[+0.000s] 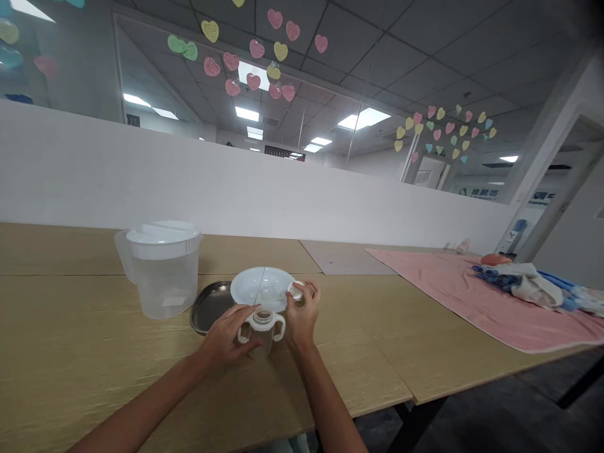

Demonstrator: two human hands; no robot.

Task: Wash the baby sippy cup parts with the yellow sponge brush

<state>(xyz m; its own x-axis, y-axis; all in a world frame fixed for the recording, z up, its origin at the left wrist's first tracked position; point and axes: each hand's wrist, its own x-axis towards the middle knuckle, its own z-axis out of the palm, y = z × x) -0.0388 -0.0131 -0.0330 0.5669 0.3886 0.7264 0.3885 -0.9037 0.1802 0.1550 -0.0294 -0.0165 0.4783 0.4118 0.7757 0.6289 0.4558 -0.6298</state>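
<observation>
A clear baby bottle (pixel 262 340) with two white side handles stands upright near the table's front, its mouth uncovered. My left hand (pixel 231 336) is wrapped round its left side, fingers at the neck and the handle. In my right hand (pixel 304 308), a small round white cap (pixel 296 290) is pinched between thumb and fingers, above the right rim of a white bowl (pixel 240 281). The cap and the bottle are apart. The bowl is just behind the bottle and holds something clear that I cannot make out.
A dark metal tray (pixel 202 313) lies left of the bowl, beside a large lidded clear pitcher (pixel 165 280). On the right, a pink cloth (pixel 438 289) bears a heap of clothes (pixel 538 286). A white wall (pixel 264 201) runs behind the table.
</observation>
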